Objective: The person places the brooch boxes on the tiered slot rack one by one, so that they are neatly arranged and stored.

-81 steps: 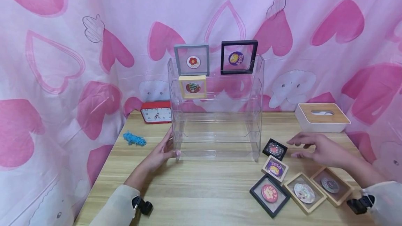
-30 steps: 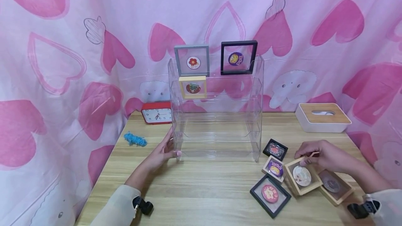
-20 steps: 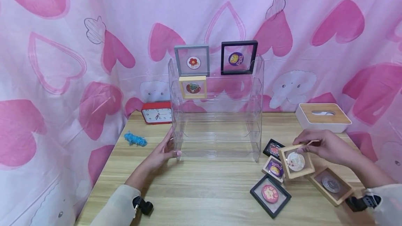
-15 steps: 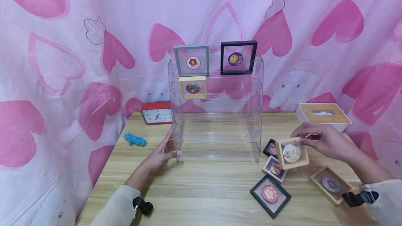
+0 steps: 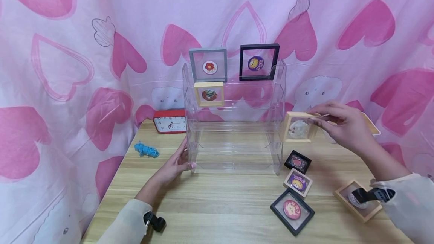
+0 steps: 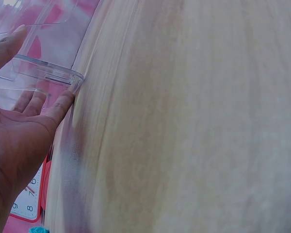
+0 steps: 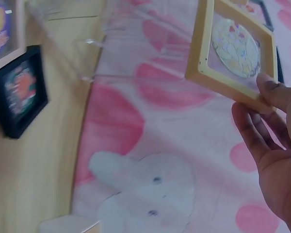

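My right hand point(image 5: 342, 127) pinches a pale wooden display frame point(image 5: 298, 129) with a round whitish badge inside. It is raised just right of the clear acrylic rack point(image 5: 234, 147); the right wrist view shows the thumb on its front. My left hand point(image 5: 173, 166) rests against the rack's lower left side, fingers fairly straight in the left wrist view. On the rack stand a grey frame point(image 5: 209, 65), a black frame point(image 5: 259, 62) and a small pale frame point(image 5: 209, 94). The lower tiers show bare plastic.
Right of the rack lie a small black frame point(image 5: 297, 162), a small light frame point(image 5: 298, 182), a larger dark frame point(image 5: 292, 211) and a wooden frame point(image 5: 357, 201) partly behind the right wrist camera. A red clock point(image 5: 169, 122), blue string bundle point(image 5: 146, 150) and half-hidden tissue box point(image 5: 371, 124) stand around.
My right hand has picked up the wooden frame with the whitish badge from the table and carried it up and left towards the rack. My left hand stays at the rack's side.
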`<action>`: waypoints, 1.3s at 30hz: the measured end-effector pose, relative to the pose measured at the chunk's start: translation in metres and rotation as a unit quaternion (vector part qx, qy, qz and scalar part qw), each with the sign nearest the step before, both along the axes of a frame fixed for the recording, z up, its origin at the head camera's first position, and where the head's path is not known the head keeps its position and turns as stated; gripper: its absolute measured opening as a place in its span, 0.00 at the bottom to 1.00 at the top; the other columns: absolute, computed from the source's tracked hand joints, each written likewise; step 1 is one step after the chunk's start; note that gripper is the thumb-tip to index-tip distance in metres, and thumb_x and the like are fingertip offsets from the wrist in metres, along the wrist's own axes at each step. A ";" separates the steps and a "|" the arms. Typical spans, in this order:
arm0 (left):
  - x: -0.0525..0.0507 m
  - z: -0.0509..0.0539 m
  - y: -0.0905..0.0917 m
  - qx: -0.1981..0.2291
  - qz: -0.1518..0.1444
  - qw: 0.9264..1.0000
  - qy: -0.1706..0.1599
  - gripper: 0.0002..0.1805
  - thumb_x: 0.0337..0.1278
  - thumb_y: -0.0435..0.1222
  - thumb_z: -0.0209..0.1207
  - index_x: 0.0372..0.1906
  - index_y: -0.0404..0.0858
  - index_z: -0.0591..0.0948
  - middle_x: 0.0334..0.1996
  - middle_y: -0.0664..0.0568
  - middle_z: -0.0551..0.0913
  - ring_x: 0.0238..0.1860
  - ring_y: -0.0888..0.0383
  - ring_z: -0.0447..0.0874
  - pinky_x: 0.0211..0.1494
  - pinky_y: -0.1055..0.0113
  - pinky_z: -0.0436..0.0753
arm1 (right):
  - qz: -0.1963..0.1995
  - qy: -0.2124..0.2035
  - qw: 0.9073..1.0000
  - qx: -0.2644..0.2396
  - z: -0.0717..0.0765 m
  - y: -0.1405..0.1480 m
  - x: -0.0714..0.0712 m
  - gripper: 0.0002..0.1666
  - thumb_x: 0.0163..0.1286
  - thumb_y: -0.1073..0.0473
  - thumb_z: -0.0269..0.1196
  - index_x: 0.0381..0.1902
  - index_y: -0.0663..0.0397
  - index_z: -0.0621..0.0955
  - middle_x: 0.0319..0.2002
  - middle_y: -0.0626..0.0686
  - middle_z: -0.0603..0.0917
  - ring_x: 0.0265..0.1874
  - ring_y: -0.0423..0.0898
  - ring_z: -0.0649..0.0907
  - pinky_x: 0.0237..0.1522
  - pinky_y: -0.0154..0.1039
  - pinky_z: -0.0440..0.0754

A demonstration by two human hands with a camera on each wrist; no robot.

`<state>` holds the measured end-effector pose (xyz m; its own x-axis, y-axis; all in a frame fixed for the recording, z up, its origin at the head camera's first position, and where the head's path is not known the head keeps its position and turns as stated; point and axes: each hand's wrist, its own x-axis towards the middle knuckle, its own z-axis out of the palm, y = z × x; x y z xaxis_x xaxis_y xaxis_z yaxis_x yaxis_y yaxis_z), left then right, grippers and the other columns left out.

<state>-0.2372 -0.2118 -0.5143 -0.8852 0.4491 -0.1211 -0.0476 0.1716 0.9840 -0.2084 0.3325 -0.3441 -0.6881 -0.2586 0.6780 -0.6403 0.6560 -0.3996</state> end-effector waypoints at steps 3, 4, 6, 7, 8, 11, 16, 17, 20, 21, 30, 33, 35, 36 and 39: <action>0.000 0.000 0.000 -0.005 0.001 1.000 -0.001 0.60 0.76 0.35 0.68 0.88 0.80 0.40 0.93 0.43 0.47 0.92 0.36 0.44 0.92 0.35 0.50 | -0.009 0.005 1.000 -0.008 0.012 -0.013 -0.004 0.28 0.52 0.85 0.78 0.47 0.57 0.94 0.42 0.39 0.87 0.34 0.27 0.79 0.36 0.14 0.78; 0.000 0.000 0.000 -0.004 0.002 1.000 -0.002 0.60 0.76 0.34 0.68 0.87 0.81 0.40 0.93 0.44 0.47 0.92 0.36 0.44 0.92 0.35 0.50 | -0.008 0.006 1.000 -0.011 0.016 -0.017 -0.006 0.27 0.53 0.85 0.78 0.48 0.58 0.94 0.42 0.40 0.86 0.34 0.27 0.79 0.37 0.14 0.78; 0.000 0.000 0.001 -0.005 0.005 1.000 -0.009 0.60 0.76 0.34 0.68 0.87 0.82 0.41 0.93 0.46 0.47 0.92 0.38 0.44 0.92 0.35 0.50 | -0.001 0.007 1.000 -0.021 0.023 -0.026 -0.009 0.26 0.54 0.85 0.77 0.48 0.59 0.94 0.41 0.41 0.86 0.35 0.28 0.79 0.38 0.13 0.79; 0.000 0.001 0.001 -0.005 0.006 1.000 -0.011 0.60 0.76 0.34 0.67 0.87 0.83 0.41 0.93 0.47 0.47 0.93 0.38 0.43 0.92 0.34 0.50 | 0.001 0.007 1.000 -0.026 0.027 -0.030 -0.011 0.26 0.55 0.85 0.77 0.48 0.59 0.94 0.41 0.40 0.86 0.36 0.28 0.80 0.40 0.13 0.80; 0.000 0.001 0.001 -0.004 0.009 1.000 -0.014 0.59 0.77 0.33 0.67 0.86 0.84 0.42 0.93 0.48 0.47 0.93 0.39 0.43 0.92 0.34 0.50 | 0.002 0.006 0.999 -0.032 0.030 -0.034 -0.014 0.25 0.56 0.84 0.77 0.49 0.60 0.94 0.42 0.40 0.86 0.37 0.28 0.81 0.42 0.13 0.81; 0.000 0.001 0.001 -0.001 0.009 1.000 -0.020 0.59 0.78 0.32 0.64 0.86 0.85 0.43 0.93 0.50 0.47 0.93 0.40 0.42 0.92 0.34 0.49 | 0.004 0.005 0.999 -0.048 0.039 -0.047 -0.021 0.23 0.59 0.83 0.76 0.49 0.61 0.94 0.43 0.39 0.86 0.40 0.29 0.82 0.46 0.14 0.83; 0.000 0.001 0.001 0.003 0.007 1.000 -0.017 0.59 0.78 0.30 0.63 0.86 0.83 0.42 0.93 0.49 0.47 0.93 0.40 0.41 0.92 0.34 0.49 | -0.003 0.012 0.996 -0.088 0.052 -0.070 -0.035 0.19 0.63 0.80 0.76 0.50 0.61 0.94 0.44 0.39 0.86 0.42 0.30 0.84 0.49 0.15 0.85; 0.000 0.001 0.001 0.005 0.007 1.000 -0.016 0.59 0.78 0.30 0.64 0.87 0.83 0.43 0.93 0.49 0.47 0.93 0.40 0.42 0.92 0.34 0.49 | -0.006 0.013 0.995 -0.100 0.053 -0.074 -0.038 0.19 0.63 0.79 0.76 0.50 0.61 0.94 0.43 0.39 0.85 0.42 0.30 0.84 0.49 0.16 0.85; 0.000 0.001 0.001 0.004 0.004 1.000 -0.012 0.59 0.78 0.31 0.65 0.87 0.83 0.42 0.93 0.50 0.46 0.93 0.40 0.41 0.92 0.34 0.50 | -0.019 0.011 0.991 -0.135 0.058 -0.086 -0.047 0.16 0.65 0.75 0.77 0.50 0.62 0.94 0.43 0.38 0.85 0.44 0.30 0.87 0.50 0.18 0.87; 0.000 0.001 0.001 0.004 0.003 1.000 -0.011 0.59 0.78 0.32 0.65 0.86 0.84 0.42 0.93 0.50 0.46 0.93 0.40 0.41 0.92 0.34 0.50 | -0.026 0.008 0.988 -0.149 0.059 -0.089 -0.050 0.16 0.65 0.74 0.78 0.50 0.62 0.94 0.42 0.37 0.84 0.44 0.30 0.87 0.49 0.18 0.87; -0.001 0.001 0.001 0.005 0.000 1.000 -0.007 0.59 0.76 0.36 0.68 0.86 0.84 0.42 0.93 0.49 0.47 0.93 0.40 0.42 0.92 0.35 0.49 | -0.078 0.017 0.981 -0.174 0.057 -0.101 -0.072 0.15 0.68 0.68 0.78 0.52 0.61 0.93 0.42 0.44 0.84 0.48 0.34 0.89 0.51 0.18 0.86; -0.001 0.001 0.001 0.005 0.003 1.000 -0.009 0.59 0.76 0.36 0.68 0.86 0.85 0.43 0.93 0.49 0.47 0.93 0.40 0.42 0.92 0.35 0.49 | -0.061 0.063 0.990 -0.114 0.051 -0.104 -0.079 0.13 0.69 0.71 0.76 0.51 0.63 0.92 0.43 0.57 0.85 0.48 0.44 0.90 0.54 0.16 0.83; -0.001 0.001 0.001 0.004 0.006 1.000 -0.009 0.59 0.76 0.35 0.68 0.86 0.85 0.43 0.93 0.50 0.47 0.93 0.40 0.42 0.92 0.35 0.49 | -0.050 0.087 0.993 -0.067 0.047 -0.107 -0.084 0.12 0.69 0.74 0.75 0.50 0.64 0.92 0.45 0.63 0.85 0.47 0.52 0.90 0.55 0.14 0.81; -0.001 0.001 0.001 0.004 0.006 1.000 -0.009 0.59 0.76 0.35 0.68 0.86 0.85 0.43 0.93 0.50 0.48 0.93 0.40 0.42 0.92 0.35 0.49 | -0.047 0.094 0.993 -0.047 0.045 -0.108 -0.086 0.12 0.69 0.75 0.74 0.50 0.63 0.91 0.45 0.64 0.86 0.46 0.54 0.90 0.55 0.13 0.80; 0.000 0.000 0.001 0.002 0.005 1.000 -0.007 0.60 0.75 0.35 0.68 0.86 0.85 0.43 0.93 0.50 0.47 0.93 0.40 0.42 0.92 0.35 0.49 | -0.041 0.101 0.994 0.017 0.038 -0.112 -0.091 0.13 0.70 0.77 0.72 0.49 0.62 0.91 0.46 0.64 0.86 0.44 0.59 0.89 0.52 0.27 0.90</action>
